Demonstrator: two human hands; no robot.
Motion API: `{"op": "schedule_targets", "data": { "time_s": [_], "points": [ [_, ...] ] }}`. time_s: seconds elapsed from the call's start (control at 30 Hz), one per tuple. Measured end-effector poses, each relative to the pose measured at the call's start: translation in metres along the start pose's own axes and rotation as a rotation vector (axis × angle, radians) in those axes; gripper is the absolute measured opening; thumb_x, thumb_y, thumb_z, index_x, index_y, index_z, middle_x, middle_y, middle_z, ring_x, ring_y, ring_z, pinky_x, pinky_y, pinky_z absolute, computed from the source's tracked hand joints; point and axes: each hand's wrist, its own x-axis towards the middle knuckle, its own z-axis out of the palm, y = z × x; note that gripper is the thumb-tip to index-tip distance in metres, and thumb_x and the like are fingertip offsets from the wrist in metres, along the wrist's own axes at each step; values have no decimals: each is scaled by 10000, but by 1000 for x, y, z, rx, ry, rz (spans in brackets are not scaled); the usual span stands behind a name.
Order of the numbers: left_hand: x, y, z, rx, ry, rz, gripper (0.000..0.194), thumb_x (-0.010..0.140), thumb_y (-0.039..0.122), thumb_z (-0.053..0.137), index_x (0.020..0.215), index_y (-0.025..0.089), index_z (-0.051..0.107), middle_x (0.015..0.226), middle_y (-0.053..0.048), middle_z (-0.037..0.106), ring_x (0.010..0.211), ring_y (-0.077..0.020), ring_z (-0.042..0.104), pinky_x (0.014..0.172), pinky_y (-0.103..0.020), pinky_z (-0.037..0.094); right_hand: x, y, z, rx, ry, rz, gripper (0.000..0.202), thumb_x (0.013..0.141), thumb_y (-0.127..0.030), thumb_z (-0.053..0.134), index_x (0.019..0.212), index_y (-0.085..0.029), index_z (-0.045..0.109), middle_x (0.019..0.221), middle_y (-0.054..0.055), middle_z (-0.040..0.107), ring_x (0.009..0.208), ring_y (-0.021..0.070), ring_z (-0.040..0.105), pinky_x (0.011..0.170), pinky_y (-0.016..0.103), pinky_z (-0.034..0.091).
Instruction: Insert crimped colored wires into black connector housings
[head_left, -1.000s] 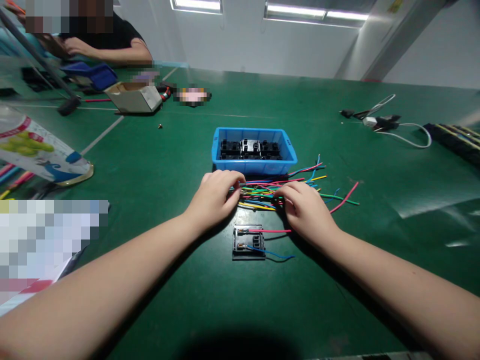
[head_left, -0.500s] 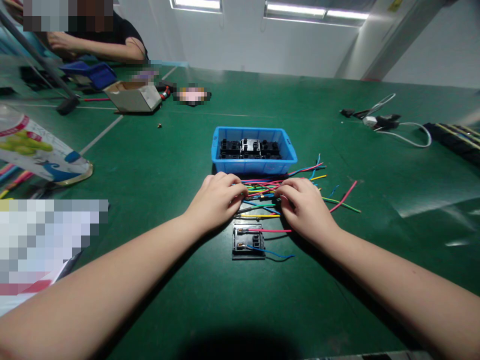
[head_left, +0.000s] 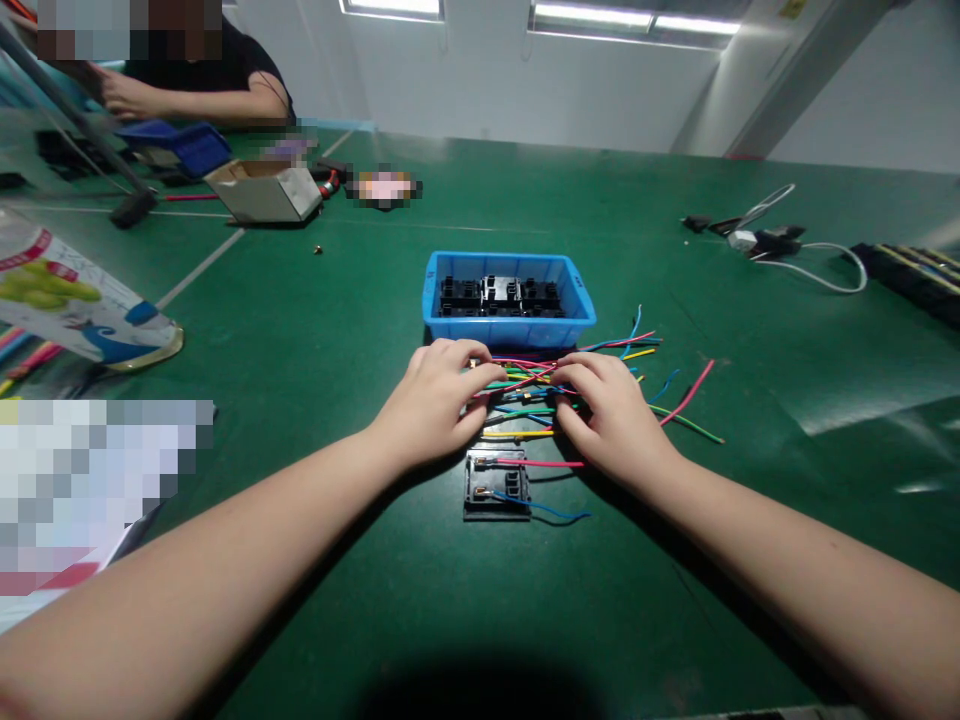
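Just in front of a blue bin (head_left: 510, 334), a loose bundle of coloured wires (head_left: 525, 380) lies across the table. My left hand (head_left: 446, 395) curls over the bundle's left end, where some metal terminals show. My right hand (head_left: 611, 405) has its bent fingers and thumb around the wires farther right. Fingertips of both hands are partly hidden among the wires. Nearer to me lies a black plastic housing (head_left: 496, 485), flat on the table. A red wire (head_left: 544, 463) and a blue wire (head_left: 551, 510) run out of it to the right.
Several black plastic parts (head_left: 500, 297) fill the blue bin. On the left are a printed pouch (head_left: 82, 300) and a blurred sheet (head_left: 97, 490). A white carton (head_left: 274, 195) stands farther back, near a co-worker's arm (head_left: 217, 107). Cables (head_left: 765, 240) lie at the right.
The fingers of both hands have spread slightly and shifted among the wires, showing more of the bundle between them. The housing and bin have stayed in place.
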Motion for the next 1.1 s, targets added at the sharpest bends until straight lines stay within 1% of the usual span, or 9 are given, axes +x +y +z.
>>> {"op": "schedule_targets", "data": {
  "time_s": [0.07, 0.13, 0.27, 0.33, 0.43, 0.57, 0.73, 0.87, 1.1],
  "points": [
    [0, 0, 0, -7, -23, 73, 317, 917, 256, 500, 1206, 262, 629, 1318, -79, 577, 1181, -278, 478, 990, -474, 375, 0, 0, -1, 14, 15, -20, 192, 865, -141, 512, 973, -187, 665, 1217, 109, 647, 1132, 291, 545, 959, 496, 442],
    [0, 1, 0, -14, -8, 99, 294, 955, 282, 468, 1202, 247, 624, 1301, -69, 613, 1168, -264, 496, 985, -454, 376, -1, 1, -1, 25, 18, -60, 189, 876, -135, 502, 899, -209, 675, 1225, 79, 665, 1151, 286, 538, 973, 501, 427],
    [0, 1, -4, 19, 114, 47, 233, 962, 291, 466, 1109, 206, 627, 1139, -71, 701, 1039, -239, 554, 879, -406, 388, -2, -1, -3, 81, 0, -153, 171, 865, -150, 529, 859, -224, 683, 1163, 36, 720, 1176, 281, 540, 997, 499, 403],
    [0, 1, -5, 22, 133, 38, 217, 961, 277, 453, 1058, 201, 632, 1059, -63, 720, 963, -229, 566, 817, -387, 387, -1, -2, -4, 86, -22, -161, 167, 862, -154, 531, 887, -219, 683, 1130, 31, 732, 1170, 279, 548, 1001, 494, 395],
    [-1, 0, -5, 7, 107, 52, 206, 940, 250, 456, 1029, 191, 633, 982, -54, 724, 890, -219, 565, 765, -371, 385, -1, -2, -3, 60, -71, -140, 171, 867, -160, 529, 925, -209, 682, 1086, 37, 734, 1128, 272, 565, 984, 477, 398],
    [0, 0, -3, -38, 74, 87, 222, 925, 233, 459, 1063, 180, 625, 995, -65, 711, 896, -215, 557, 797, -366, 408, 0, -3, -3, 4, -99, -126, 165, 889, -199, 527, 922, -206, 688, 1071, 58, 728, 1118, 277, 568, 975, 477, 397],
    [1, 1, -1, -19, -37, 97, 230, 939, 250, 452, 1074, 185, 627, 995, -70, 695, 925, -226, 559, 800, -371, 407, 0, -6, -5, -33, -111, -145, 192, 912, -221, 523, 986, -205, 700, 1114, 47, 733, 1185, 282, 563, 1036, 494, 361],
    [1, 1, 0, -3, -46, 70, 222, 946, 264, 453, 1056, 185, 630, 1028, -80, 689, 947, -231, 563, 806, -376, 401, -2, -11, -8, -41, -102, -154, 238, 966, -244, 482, 950, -212, 717, 1084, 33, 756, 1199, 263, 591, 1090, 519, 299],
    [1, 2, -2, -65, -45, 61, 338, 935, 447, 522, 1140, 189, 598, 1102, -84, 689, 1007, -249, 572, 856, -395, 403, -4, -16, -12, -4, -83, -269, 263, 986, -261, 458, 1087, -231, 699, 1208, 38, 722, 1268, 250, 555, 1145, 544, 227]
  ]
}}
